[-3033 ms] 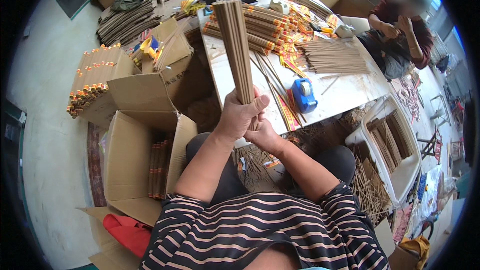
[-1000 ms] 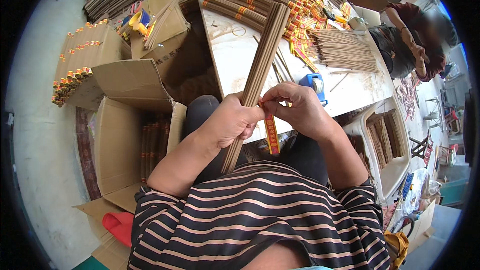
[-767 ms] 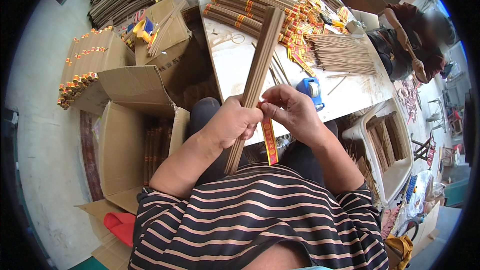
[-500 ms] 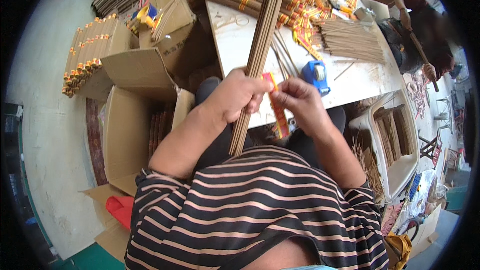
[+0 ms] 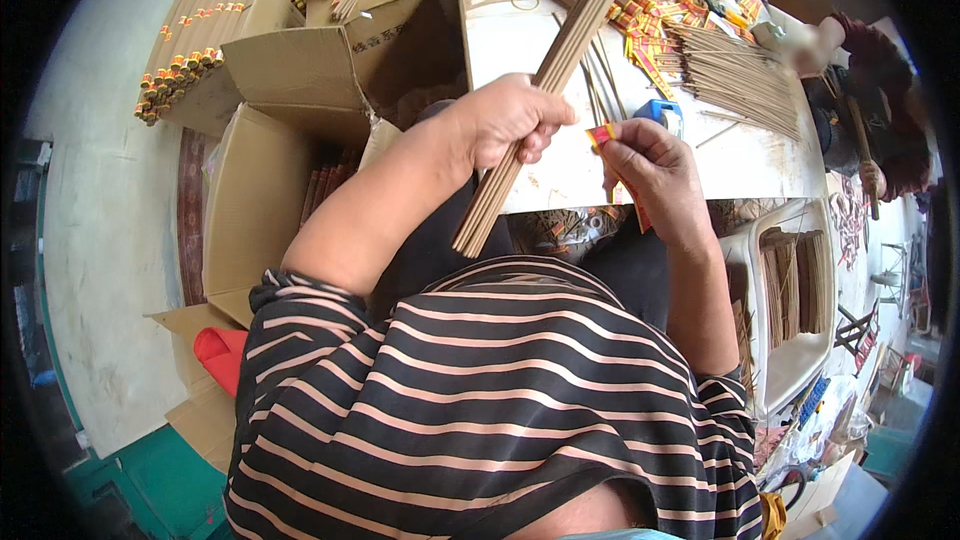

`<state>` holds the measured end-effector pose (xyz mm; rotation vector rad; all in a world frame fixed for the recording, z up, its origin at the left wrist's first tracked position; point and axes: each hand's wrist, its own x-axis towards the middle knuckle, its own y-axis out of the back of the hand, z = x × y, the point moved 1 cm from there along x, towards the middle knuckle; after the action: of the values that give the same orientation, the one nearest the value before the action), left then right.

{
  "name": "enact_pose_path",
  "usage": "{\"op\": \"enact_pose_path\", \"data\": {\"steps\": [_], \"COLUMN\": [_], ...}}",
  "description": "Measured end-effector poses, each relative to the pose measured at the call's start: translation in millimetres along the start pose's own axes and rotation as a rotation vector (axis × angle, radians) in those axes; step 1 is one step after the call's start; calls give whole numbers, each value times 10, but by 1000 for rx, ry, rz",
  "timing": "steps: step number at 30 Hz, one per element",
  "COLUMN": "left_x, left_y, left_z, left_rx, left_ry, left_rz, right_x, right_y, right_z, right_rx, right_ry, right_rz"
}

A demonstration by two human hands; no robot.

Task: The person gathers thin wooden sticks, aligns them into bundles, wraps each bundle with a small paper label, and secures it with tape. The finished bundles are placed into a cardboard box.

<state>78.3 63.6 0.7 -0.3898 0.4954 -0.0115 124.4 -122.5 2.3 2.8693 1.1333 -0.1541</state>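
My left hand (image 5: 512, 122) is wrapped round a bundle of brown incense sticks (image 5: 572, 52), which slants from near my lap up over the white table (image 5: 515, 35). To its right my right hand (image 5: 655, 168) pinches a red and yellow paper strip (image 5: 600, 136) between thumb and fingers. The strip's upper end stands free of the bundle; its lower part hangs below the hand. Just past the right hand, a blue tape dispenser (image 5: 660, 114) sits on the table, partly hidden by my fingers.
Loose sticks (image 5: 735, 80) and a heap of labels (image 5: 665, 5) cover the table's far side. An open cardboard box (image 5: 250, 200) stands at left, near banded bundles (image 5: 195, 40). A white bin (image 5: 745, 290) holds sticks at right. Another person's hand (image 5: 872, 180) grips a stick.
My right hand has drawn the strip away from the bundle, rightward. The bundle, still in my left hand, tilts further right. The whole view has shifted.
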Motion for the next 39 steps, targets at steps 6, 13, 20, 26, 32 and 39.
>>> {"op": "enact_pose_path", "data": {"steps": [6, 13, 20, 26, 32, 39], "left_x": [-155, -235, -235, -203, -162, -195], "left_y": [-107, -219, -224, -214, -191, -191], "left_z": [-182, -271, -341, -364, -376, -346], "left_rx": [-32, 31, 16, 17, -7, -40], "left_ry": [52, 65, 52, 75, 64, 39], "left_rz": [-27, -35, -58, -56, -110, -74], "right_x": [-62, -60, -35, -8, 24, 46], "right_y": [-84, -145, -173, -219, -258, -231], "right_z": [-39, -45, -138, -46, -108, -103], "right_rx": [-58, -146, -149, -116, -253, -153], "right_ry": [-35, -10, -152, -128, -210, -205], "right_rz": [-36, -63, -142, -91, -30, -34]}}
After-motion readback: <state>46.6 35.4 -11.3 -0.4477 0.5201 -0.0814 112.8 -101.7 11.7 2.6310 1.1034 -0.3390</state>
